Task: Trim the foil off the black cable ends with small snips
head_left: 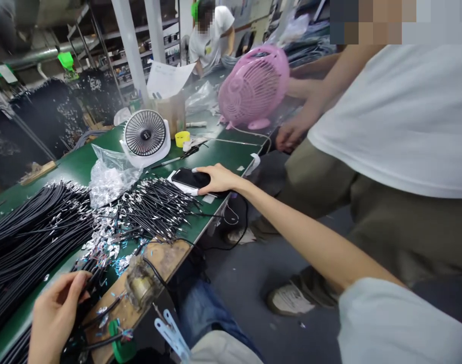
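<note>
Head view: the right grip (220, 179) holds the black phone (184, 176) on the table (219, 147), maybe so it won't slide. The left grip (58, 308) curls by long black wires (29, 247), laid side by side, likely to stop tangles; I can't tell if it pinches one.

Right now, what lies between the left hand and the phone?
The head view shows silvery scraps and silver-tipped black cables between the left hand and phone.

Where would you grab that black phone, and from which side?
Probably across its long edges, from above, at the end nearest the edge of the green table: the phone lies flat and slim, and the right hand spans that end.
</note>
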A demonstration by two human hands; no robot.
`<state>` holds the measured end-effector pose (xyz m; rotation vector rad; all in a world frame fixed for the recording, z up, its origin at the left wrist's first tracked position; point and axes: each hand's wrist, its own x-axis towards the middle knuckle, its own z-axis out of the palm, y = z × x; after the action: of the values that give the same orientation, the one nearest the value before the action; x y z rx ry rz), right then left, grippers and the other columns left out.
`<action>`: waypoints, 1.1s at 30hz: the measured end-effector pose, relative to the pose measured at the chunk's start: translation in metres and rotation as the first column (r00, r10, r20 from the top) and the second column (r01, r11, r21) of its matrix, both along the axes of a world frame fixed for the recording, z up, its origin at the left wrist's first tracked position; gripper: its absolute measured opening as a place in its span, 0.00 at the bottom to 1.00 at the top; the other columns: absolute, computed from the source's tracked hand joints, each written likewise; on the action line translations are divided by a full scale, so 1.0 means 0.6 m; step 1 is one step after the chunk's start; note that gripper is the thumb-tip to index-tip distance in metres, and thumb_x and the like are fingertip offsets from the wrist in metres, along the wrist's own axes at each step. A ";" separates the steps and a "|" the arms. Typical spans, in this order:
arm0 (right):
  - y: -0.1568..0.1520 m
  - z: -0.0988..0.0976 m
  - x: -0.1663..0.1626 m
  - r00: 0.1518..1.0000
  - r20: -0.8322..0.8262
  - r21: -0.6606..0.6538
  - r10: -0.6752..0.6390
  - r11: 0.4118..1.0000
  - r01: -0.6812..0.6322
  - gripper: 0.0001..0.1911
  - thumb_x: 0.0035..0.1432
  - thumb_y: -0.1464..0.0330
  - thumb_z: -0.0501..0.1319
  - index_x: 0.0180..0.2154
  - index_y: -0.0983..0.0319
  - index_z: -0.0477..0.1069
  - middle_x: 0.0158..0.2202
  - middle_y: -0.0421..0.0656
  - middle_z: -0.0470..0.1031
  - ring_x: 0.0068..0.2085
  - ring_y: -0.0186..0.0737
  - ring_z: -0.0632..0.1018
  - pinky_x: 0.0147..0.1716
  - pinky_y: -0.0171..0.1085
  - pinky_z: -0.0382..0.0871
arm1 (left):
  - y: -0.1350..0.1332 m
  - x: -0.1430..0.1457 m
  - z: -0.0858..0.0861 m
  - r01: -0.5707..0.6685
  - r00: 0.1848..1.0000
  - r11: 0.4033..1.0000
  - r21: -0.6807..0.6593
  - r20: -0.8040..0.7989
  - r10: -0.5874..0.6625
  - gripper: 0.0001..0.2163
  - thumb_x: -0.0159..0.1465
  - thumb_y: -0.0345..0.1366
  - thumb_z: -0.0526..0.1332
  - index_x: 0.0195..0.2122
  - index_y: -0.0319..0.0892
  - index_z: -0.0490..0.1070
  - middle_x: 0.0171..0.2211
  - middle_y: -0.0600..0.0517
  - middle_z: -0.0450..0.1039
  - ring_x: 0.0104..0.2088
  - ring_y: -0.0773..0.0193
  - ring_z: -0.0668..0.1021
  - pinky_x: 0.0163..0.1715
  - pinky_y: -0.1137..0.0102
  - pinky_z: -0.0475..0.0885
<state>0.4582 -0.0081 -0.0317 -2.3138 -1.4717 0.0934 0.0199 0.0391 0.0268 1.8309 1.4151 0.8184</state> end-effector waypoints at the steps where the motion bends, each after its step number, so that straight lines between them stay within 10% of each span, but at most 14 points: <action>1: -0.001 0.000 -0.003 1.000 -0.005 0.015 -0.016 1.000 0.016 0.43 0.37 0.55 0.68 0.57 0.58 0.63 0.52 0.47 0.72 0.51 0.56 0.70 0.47 0.48 0.63 | 0.003 0.000 0.001 -0.010 1.000 1.000 0.020 0.005 0.010 0.19 0.46 0.53 0.65 0.26 0.41 0.75 0.19 0.54 0.72 0.22 0.63 0.75 0.21 0.73 0.71; 8: -0.031 0.015 -0.041 0.988 0.045 0.228 -0.148 0.964 0.134 0.35 0.39 0.61 0.67 0.52 0.60 0.68 0.51 0.50 0.72 0.48 0.59 0.69 0.42 0.52 0.64 | -0.010 -0.001 0.031 -0.347 0.928 0.915 0.206 0.215 0.304 0.15 0.51 0.47 0.66 0.34 0.42 0.74 0.30 0.52 0.76 0.35 0.60 0.78 0.34 0.71 0.73; 13: -0.072 0.037 -0.100 0.975 0.108 0.378 -0.195 0.915 0.141 0.35 0.40 0.62 0.67 0.52 0.64 0.66 0.52 0.54 0.69 0.49 0.61 0.67 0.41 0.54 0.64 | -0.044 0.071 0.050 -0.068 0.943 0.992 0.104 0.331 0.030 0.17 0.55 0.50 0.63 0.37 0.42 0.74 0.34 0.51 0.77 0.37 0.61 0.78 0.40 0.70 0.72; 16: -0.087 0.040 -0.163 0.974 0.168 0.567 -0.151 0.823 0.030 0.35 0.38 0.64 0.68 0.51 0.66 0.65 0.51 0.54 0.70 0.46 0.58 0.67 0.42 0.53 0.65 | -0.044 0.151 0.036 0.224 0.817 0.971 -0.083 0.560 -0.141 0.20 0.59 0.52 0.59 0.44 0.41 0.73 0.46 0.47 0.74 0.44 0.61 0.76 0.43 0.71 0.70; 23: -0.087 0.027 -0.304 0.991 0.131 0.722 0.022 0.683 -0.111 0.30 0.47 0.63 0.64 0.53 0.61 0.61 0.47 0.52 0.70 0.44 0.55 0.68 0.43 0.53 0.66 | -0.023 0.249 -0.013 0.500 0.561 0.772 -0.392 0.826 0.056 0.21 0.62 0.52 0.54 0.44 0.40 0.72 0.41 0.42 0.77 0.41 0.56 0.79 0.43 0.63 0.72; 28: -0.091 0.026 -0.345 0.994 0.061 0.698 0.091 0.708 -0.107 0.29 0.49 0.60 0.63 0.52 0.62 0.62 0.51 0.56 0.67 0.45 0.57 0.67 0.44 0.57 0.66 | -0.025 0.244 -0.016 0.476 0.400 0.823 -0.311 0.910 0.112 0.15 0.67 0.42 0.51 0.43 0.37 0.71 0.43 0.42 0.76 0.45 0.58 0.77 0.51 0.62 0.69; 33: -0.114 0.027 -0.308 0.859 -0.293 0.606 0.420 0.776 -0.173 0.31 0.52 0.61 0.62 0.56 0.57 0.58 0.49 0.50 0.70 0.46 0.49 0.72 0.43 0.47 0.71 | -0.017 0.239 -0.013 0.351 0.410 0.872 -0.341 0.893 0.184 0.14 0.66 0.42 0.54 0.43 0.37 0.71 0.40 0.44 0.78 0.47 0.57 0.77 0.52 0.61 0.69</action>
<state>0.2734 -0.0765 -0.0154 -1.4555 -1.3963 0.1981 0.1632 0.0289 0.0187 0.7385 0.6429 1.0467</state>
